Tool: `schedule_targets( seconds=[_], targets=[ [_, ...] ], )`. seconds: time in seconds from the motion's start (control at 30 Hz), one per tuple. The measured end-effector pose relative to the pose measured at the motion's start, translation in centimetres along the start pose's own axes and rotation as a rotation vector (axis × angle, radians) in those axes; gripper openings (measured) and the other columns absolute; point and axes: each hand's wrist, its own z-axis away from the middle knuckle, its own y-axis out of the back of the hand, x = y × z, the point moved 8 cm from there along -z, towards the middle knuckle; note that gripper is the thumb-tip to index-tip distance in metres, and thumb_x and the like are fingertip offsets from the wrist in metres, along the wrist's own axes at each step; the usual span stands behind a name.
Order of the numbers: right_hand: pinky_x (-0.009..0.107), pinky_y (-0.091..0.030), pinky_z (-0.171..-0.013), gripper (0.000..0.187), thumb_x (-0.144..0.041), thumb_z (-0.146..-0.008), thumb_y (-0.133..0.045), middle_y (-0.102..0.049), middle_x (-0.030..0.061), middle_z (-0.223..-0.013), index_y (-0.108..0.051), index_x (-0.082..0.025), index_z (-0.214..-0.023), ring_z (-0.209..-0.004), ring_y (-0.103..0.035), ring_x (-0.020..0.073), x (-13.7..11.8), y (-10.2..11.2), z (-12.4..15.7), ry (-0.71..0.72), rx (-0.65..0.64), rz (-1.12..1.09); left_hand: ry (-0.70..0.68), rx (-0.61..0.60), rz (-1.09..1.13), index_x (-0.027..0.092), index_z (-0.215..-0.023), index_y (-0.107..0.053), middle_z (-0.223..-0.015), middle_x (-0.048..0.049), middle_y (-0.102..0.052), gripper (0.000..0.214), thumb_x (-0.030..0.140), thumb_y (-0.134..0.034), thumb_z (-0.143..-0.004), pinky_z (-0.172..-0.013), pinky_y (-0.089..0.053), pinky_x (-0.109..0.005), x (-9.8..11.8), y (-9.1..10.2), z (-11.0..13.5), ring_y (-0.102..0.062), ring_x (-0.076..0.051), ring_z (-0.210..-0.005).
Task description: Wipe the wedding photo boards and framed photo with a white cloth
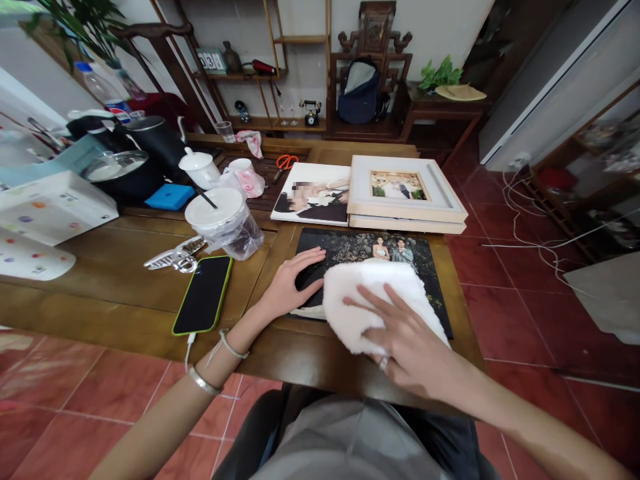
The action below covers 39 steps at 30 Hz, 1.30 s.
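A dark photo print of a couple lies flat near the right end of the wooden table. Over its middle and lower right is a fluffy white cloth. My right hand holds this cloth down on the print, its fingers partly spread and some bent into the pile. On the print's left side rests my left hand, open, thumb and fingers apart, with nothing in it. The cloth and both hands hide parts of the print.
Behind the print lie a framed photo on a stack and a photo panel. To the left are a charging phone, a silver hair clip, a lidded cup, a blue box and orange scissors.
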Motion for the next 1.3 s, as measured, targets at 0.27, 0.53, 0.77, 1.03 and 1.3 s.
schedule_targets(
  seconds=[0.27, 0.53, 0.77, 1.03, 1.3],
  targets=[
    [0.064, -0.019, -0.108, 0.035, -0.009, -0.079, -0.043, -0.059, 0.0168, -0.125, -0.060, -0.013, -0.110, -0.138, -0.027, 0.0311, 6.4, 2.4, -4.0, -0.091, 0.175, 0.080, 0.010, 0.018, 0.031, 0.020, -0.124, -0.057, -0.130, -0.0097, -0.059, 0.042, 0.028, -0.061, -0.083, -0.108, -0.037, -0.045, 0.0, 0.2, 0.1, -0.049, -0.024, -0.126],
    [0.069, -0.005, -0.106, 0.040, -0.010, -0.070, -0.050, -0.040, 0.0126, -0.145, -0.064, -0.018, -0.106, -0.140, -0.015, 0.0357, 2.6, 0.4, -4.1, -0.028, 0.129, 0.070, 0.062, 0.056, 0.142, 0.021, -0.126, -0.057, -0.135, -0.0078, -0.055, 0.037, 0.034, -0.046, -0.093, -0.110, -0.034, -0.043, -0.2, 0.7, 0.0, -0.047, -0.023, -0.129],
    [0.062, 0.006, -0.110, 0.036, -0.016, -0.067, -0.056, -0.037, 0.0020, -0.148, -0.066, -0.024, -0.100, -0.143, -0.006, 0.0297, -2.9, -1.7, -2.2, 0.243, -0.071, -0.093, 0.077, 0.078, 0.183, 0.019, -0.126, -0.057, -0.133, -0.0096, -0.056, 0.038, 0.033, -0.036, -0.097, -0.109, -0.034, -0.042, -0.5, 0.9, 0.2, -0.048, -0.022, -0.127],
    [0.046, -0.007, -0.117, 0.028, -0.007, -0.069, -0.049, -0.049, 0.0052, -0.139, -0.062, -0.021, -0.090, -0.140, -0.023, 0.0198, -1.4, 0.1, 0.3, 0.117, -0.060, -0.164, 0.042, 0.015, 0.041, 0.022, -0.122, -0.058, -0.132, -0.0095, -0.057, 0.036, 0.030, -0.057, -0.087, -0.108, -0.036, -0.046, -0.5, 0.0, 0.1, -0.047, -0.025, -0.128],
    [0.057, -0.033, -0.106, 0.027, -0.024, -0.088, -0.043, -0.059, 0.0109, -0.128, -0.063, -0.019, -0.106, -0.131, -0.039, 0.0332, 7.8, 2.5, -0.3, -0.421, 0.278, -0.134, 0.025, 0.022, 0.019, 0.022, -0.123, -0.058, -0.131, -0.0100, -0.057, 0.039, 0.028, -0.058, -0.085, -0.108, -0.036, -0.048, -0.4, 0.0, 0.2, -0.048, -0.026, -0.127]
  ],
)
